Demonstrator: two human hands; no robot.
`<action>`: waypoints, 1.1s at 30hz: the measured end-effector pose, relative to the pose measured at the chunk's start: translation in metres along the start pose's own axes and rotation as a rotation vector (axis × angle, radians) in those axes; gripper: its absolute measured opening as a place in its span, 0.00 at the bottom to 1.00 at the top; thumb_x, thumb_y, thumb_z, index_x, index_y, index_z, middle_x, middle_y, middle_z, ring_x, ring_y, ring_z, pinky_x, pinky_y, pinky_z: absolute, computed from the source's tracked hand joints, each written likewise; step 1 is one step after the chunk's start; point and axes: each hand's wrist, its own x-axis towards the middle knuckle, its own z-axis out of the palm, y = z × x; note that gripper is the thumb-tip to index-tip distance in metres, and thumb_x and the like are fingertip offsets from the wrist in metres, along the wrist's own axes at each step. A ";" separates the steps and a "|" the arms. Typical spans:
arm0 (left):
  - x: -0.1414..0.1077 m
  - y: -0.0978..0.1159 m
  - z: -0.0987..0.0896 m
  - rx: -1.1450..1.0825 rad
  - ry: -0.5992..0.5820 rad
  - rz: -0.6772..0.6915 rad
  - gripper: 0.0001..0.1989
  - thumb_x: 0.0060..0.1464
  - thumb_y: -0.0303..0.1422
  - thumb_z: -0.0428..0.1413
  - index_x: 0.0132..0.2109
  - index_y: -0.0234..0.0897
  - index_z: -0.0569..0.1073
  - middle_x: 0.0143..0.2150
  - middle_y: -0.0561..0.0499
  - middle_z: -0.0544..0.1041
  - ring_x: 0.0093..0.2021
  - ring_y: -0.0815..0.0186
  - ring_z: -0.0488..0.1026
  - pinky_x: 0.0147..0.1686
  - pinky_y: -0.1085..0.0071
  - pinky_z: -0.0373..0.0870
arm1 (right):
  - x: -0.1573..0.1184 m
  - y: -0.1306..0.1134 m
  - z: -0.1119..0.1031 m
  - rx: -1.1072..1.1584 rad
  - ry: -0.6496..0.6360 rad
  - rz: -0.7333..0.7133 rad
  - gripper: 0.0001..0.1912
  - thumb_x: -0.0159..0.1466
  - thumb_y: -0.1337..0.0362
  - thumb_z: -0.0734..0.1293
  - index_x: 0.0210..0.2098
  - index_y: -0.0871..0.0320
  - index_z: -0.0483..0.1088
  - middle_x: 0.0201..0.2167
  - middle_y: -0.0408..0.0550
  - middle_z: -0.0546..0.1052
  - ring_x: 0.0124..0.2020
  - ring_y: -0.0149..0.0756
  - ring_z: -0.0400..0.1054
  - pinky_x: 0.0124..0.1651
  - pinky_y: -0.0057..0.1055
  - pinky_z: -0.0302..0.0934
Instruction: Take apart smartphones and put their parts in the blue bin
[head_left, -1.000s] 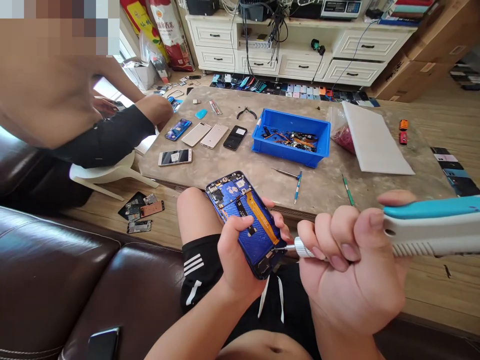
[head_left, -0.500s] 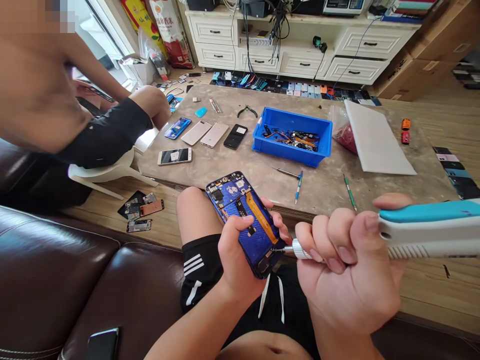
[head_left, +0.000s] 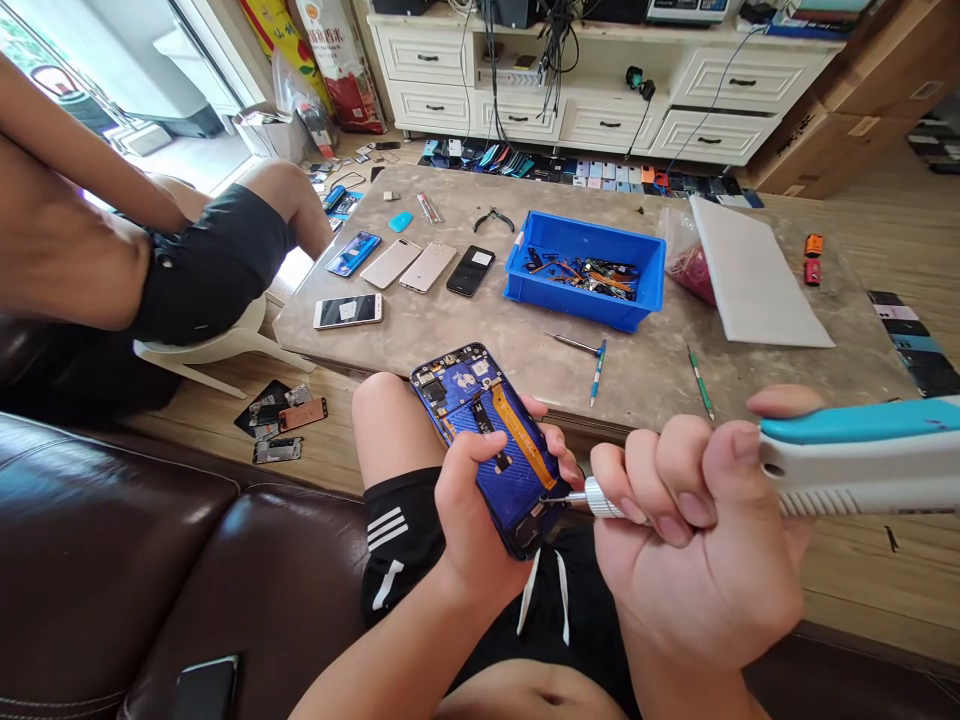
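My left hand is closed round an opened phone, tilted above my lap, its blue inside facing up with an orange flex cable along it. In my right hand is a white and turquoise electric screwdriver, the fingers wrapped round its body near the silver collar. Its thin bit touches the phone's lower end, beside the end of the orange cable; the exact contact spot is too small to tell.
On the stone-topped table are a blue bin of small parts, several phones, pliers, a white foam sheet and pens. A person sits at the left. A black phone lies on the sofa.
The person at the left has leaned back leftward and lowered an arm toward the lap. My hands, the phone and the screwdriver have hardly moved.
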 end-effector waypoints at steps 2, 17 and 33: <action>0.000 -0.001 0.000 -0.010 -0.010 0.004 0.13 0.56 0.34 0.49 0.43 0.34 0.75 0.33 0.47 0.74 0.31 0.65 0.72 0.35 0.70 0.71 | 0.001 0.000 0.000 -0.006 -0.021 -0.014 0.08 0.70 0.71 0.61 0.41 0.50 0.65 0.17 0.31 0.56 0.14 0.24 0.42 0.21 0.21 0.53; -0.003 -0.002 0.001 -0.005 0.118 0.077 0.12 0.53 0.35 0.51 0.39 0.34 0.75 0.30 0.48 0.73 0.29 0.65 0.70 0.33 0.69 0.69 | -0.006 0.012 0.007 -0.059 -0.140 -0.096 0.09 0.66 0.71 0.67 0.40 0.52 0.64 0.18 0.30 0.63 0.14 0.22 0.50 0.21 0.24 0.55; -0.010 -0.001 0.007 -0.062 0.201 0.039 0.11 0.50 0.34 0.52 0.38 0.35 0.75 0.29 0.48 0.72 0.29 0.66 0.69 0.34 0.70 0.69 | -0.010 0.009 0.007 -0.081 -0.220 -0.099 0.09 0.66 0.72 0.68 0.38 0.51 0.65 0.18 0.29 0.61 0.15 0.21 0.47 0.22 0.25 0.54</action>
